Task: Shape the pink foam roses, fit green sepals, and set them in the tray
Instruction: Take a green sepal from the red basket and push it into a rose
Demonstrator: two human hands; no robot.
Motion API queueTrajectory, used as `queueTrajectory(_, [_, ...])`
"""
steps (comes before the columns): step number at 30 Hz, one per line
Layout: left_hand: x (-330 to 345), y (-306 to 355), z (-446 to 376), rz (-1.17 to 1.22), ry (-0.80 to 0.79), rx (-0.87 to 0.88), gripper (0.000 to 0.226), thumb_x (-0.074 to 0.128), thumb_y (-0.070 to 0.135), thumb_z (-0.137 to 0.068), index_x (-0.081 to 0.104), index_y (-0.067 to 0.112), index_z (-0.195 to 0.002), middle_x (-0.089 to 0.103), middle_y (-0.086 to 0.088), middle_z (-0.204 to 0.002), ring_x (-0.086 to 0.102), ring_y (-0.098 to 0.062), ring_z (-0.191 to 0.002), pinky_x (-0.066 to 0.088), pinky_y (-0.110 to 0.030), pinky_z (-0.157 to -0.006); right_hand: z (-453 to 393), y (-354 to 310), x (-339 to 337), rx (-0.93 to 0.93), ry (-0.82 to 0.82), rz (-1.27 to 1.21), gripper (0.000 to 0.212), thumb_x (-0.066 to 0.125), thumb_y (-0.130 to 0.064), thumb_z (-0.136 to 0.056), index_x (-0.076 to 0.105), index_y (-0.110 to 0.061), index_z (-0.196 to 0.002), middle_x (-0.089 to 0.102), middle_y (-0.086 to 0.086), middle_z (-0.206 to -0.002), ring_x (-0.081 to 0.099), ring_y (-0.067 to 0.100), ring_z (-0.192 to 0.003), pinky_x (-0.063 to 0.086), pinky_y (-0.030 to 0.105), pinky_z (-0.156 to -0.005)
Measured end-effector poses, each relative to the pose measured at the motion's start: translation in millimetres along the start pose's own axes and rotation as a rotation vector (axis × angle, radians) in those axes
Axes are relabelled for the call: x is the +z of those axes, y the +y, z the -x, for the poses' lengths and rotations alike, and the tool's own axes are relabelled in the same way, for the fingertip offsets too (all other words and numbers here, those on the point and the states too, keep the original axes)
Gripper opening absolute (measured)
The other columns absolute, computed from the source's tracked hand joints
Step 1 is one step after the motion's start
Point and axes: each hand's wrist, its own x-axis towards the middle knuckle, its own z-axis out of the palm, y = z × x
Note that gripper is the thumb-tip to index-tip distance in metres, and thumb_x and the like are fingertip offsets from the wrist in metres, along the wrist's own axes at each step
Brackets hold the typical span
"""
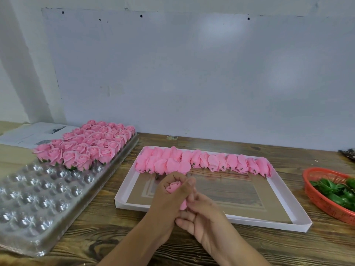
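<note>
While both hands work over the wooden table point(249, 252), it carries, biggest first: 1 clear plastic blister tray point(38, 198), far left, running from the near edge back toward the wall. Its far part is filled with finished pink roses point(86, 146), green bases just visible at the front row; roughly 35–40, exact count not readable since the back rows overlap. The near part shows bare round pockets.

Next: 1 shallow pink-rimmed cardboard box lid point(269, 221), centre, lying flat. Along its far edge lie the unshaped pink buds point(221, 162) on their sides, stems pointing toward the camera. Roughly 13 in the long back row, plus 5 in a second row in front at the left end, about 18 in all.

Then: 1 orange mesh basket point(317, 196), right edge, partly cut off, holding green sepals point(334, 191); heaped, cannot count.

1 sheet of printed paper point(28, 135) lies behind the blister tray, far left.

Hands: 2, above the box lid's near-left part. Left hand point(169, 204) is curled round 1 pink foam rose point(173, 187), petals poking out of the top of the fist. Right hand point(201, 214) sits just below and right, fingertips pinching the rose's lower end; the remaining fingers hang loosely curled.
</note>
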Motion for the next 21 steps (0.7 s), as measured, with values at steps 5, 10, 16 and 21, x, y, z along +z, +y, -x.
queueTrajectory(5, [-1.1,-6.7,-1.4,-0.009,-0.007,-0.002,0.033,0.080,0.041,-0.075,0.060,0.015,-0.071,0.057,-0.004,-0.065,0.053,-0.014,-0.058,0.047,-0.027,-0.054,0.9,3.1,1.7,-0.046,-0.009,0.071,0.031,0.080,-0.014,-0.076,0.069,-0.003,-0.104,0.066,0.016,-0.087,0.065,0.022,-0.076,0.056,0.028,-0.066])
queueTrajectory(10, [-2.5,-5.6,-3.0,-0.170,0.005,0.100,0.029,0.074,0.050,-0.080,0.066,0.022,-0.076,0.066,-0.003,-0.071,0.054,-0.008,-0.047,0.045,-0.021,-0.043,2.1,-3.7,-1.2,0.113,-0.051,-0.053,0.020,0.066,-0.022,-0.086,0.072,-0.003,-0.085,0.059,0.013,-0.067,0.057,0.017,-0.052,0.050,0.024,-0.051])
queueTrajectory(16, [-5.8,-6.2,-2.5,-0.528,0.082,0.345,0.040,0.053,0.047,-0.089,0.054,0.017,-0.062,0.051,0.007,-0.056,0.048,0.000,-0.055,0.037,-0.011,-0.054,1.1,-9.5,-8.3,0.268,-0.124,-0.045,0.037,0.058,-0.040,-0.086,0.070,-0.007,-0.093,0.052,0.007,-0.060,0.046,0.014,-0.045,0.036,0.021,-0.043])
queueTrajectory(21, [-6.6,-11.6,-2.2,-0.603,0.167,0.353,0.039,0.060,0.026,-0.095,0.047,0.022,-0.059,0.046,0.012,-0.051,0.047,-0.002,-0.051,0.036,-0.009,-0.051,0.8,-8.5,-9.6,0.317,-0.131,0.082,0.048,0.051,-0.053,-0.086,0.061,-0.008,-0.072,0.053,0.006,-0.057,0.045,0.015,-0.045,0.034,0.021,-0.043])
